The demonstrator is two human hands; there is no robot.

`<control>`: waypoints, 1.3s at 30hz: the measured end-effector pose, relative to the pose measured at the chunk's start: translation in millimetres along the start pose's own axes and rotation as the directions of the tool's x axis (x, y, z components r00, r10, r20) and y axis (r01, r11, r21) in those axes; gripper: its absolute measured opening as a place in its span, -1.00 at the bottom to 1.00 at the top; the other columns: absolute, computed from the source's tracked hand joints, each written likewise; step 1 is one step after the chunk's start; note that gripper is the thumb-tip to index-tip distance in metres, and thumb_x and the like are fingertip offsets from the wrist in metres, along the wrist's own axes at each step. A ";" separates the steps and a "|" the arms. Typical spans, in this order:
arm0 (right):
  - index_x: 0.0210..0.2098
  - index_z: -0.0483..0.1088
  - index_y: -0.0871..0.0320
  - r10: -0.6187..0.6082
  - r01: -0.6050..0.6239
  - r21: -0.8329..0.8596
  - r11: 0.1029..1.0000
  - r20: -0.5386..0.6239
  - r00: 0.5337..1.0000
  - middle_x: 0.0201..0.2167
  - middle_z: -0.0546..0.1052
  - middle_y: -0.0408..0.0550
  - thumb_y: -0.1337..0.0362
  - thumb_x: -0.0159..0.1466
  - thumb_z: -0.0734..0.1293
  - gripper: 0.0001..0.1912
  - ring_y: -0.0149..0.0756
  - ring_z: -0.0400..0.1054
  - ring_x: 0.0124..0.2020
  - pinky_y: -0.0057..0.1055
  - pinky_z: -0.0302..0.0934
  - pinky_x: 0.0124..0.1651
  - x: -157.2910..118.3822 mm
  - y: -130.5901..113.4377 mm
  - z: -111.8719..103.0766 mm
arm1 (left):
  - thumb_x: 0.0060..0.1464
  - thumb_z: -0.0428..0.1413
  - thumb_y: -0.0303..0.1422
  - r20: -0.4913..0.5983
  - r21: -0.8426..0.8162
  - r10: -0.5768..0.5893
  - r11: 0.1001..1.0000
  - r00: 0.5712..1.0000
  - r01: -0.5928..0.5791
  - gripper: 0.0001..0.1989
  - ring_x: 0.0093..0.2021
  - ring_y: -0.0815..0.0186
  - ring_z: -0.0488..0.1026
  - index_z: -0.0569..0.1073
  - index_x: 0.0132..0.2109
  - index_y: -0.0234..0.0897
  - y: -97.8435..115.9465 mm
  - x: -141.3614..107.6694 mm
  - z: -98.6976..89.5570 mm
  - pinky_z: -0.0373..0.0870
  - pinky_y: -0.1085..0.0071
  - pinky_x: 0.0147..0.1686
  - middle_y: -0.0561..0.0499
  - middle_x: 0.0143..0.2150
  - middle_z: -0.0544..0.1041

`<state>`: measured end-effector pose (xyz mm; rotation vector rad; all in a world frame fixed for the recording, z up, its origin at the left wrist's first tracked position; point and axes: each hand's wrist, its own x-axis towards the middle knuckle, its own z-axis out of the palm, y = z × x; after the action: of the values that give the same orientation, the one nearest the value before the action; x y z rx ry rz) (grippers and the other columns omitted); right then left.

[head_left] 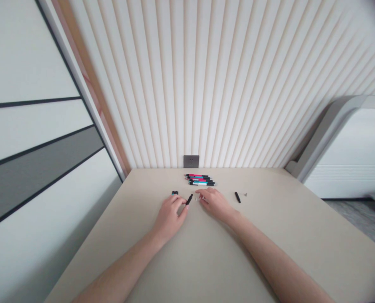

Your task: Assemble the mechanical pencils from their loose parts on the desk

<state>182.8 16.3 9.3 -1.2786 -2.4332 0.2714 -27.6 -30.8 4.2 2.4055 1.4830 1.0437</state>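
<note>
My left hand (171,214) pinches a short black pen part (189,199) between thumb and fingers, its upper end tilted to the right. Just right of it, my right hand (214,203) is low over the table, with thumb and fingers drawn together around a small pale piece (201,198) too small to make out. Partly behind my left hand lie small black and blue pieces (175,192). Several pens (200,180) with pink, blue, white and black barrels lie side by side beyond both hands.
On the beige table (181,261), a black tube (238,197) lies right of my right hand, beside a tiny greyish piece (246,194). A dark socket (191,161) is on the ribbed wall behind. A cabinet stands at left and a bed-like frame at right.
</note>
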 end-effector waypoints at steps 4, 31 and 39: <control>0.12 0.33 0.09 0.015 -0.015 -0.008 1.000 0.015 1.000 -0.07 0.53 0.02 0.44 0.28 0.18 -0.57 -0.24 0.37 -0.02 -0.35 0.18 0.05 -1.1 -4.1 -2.3 | 0.15 0.05 -0.40 -0.005 0.001 0.006 1.000 1.000 -0.006 -0.93 -0.18 0.20 0.43 0.44 -0.27 -0.22 0.9 0.9 -0.5 0.37 0.25 -0.14 -0.03 -0.27 0.47; -0.16 0.49 0.10 0.091 -0.093 -0.158 0.983 -0.016 0.996 -0.31 0.54 0.01 0.30 0.35 0.16 -0.74 -0.19 0.42 -0.21 -0.32 0.19 -0.11 -50.6 9.9 -34.8 | 0.16 0.05 -0.39 -0.024 -0.016 0.010 1.000 1.000 -0.010 -0.93 -0.18 0.20 0.44 0.44 -0.25 -0.22 -2.9 -1.5 0.8 0.36 0.22 -0.12 -0.04 -0.25 0.48; -0.06 0.47 0.05 0.151 -0.151 0.000 0.989 0.039 0.988 -0.29 0.52 -0.04 0.09 0.33 0.22 -0.69 -0.26 0.42 -0.27 -0.37 0.22 -0.15 -80.3 10.5 -42.5 | 0.15 0.07 -0.37 -0.005 -0.004 -0.006 1.000 1.000 0.006 -0.93 -0.18 0.19 0.44 0.44 -0.26 -0.23 -1.0 -0.1 -1.4 0.36 0.22 -0.13 -0.04 -0.26 0.49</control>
<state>249.7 -43.9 25.2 -1.4719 -2.3696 0.3438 -29.2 -30.7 4.8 2.3964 1.4873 1.0509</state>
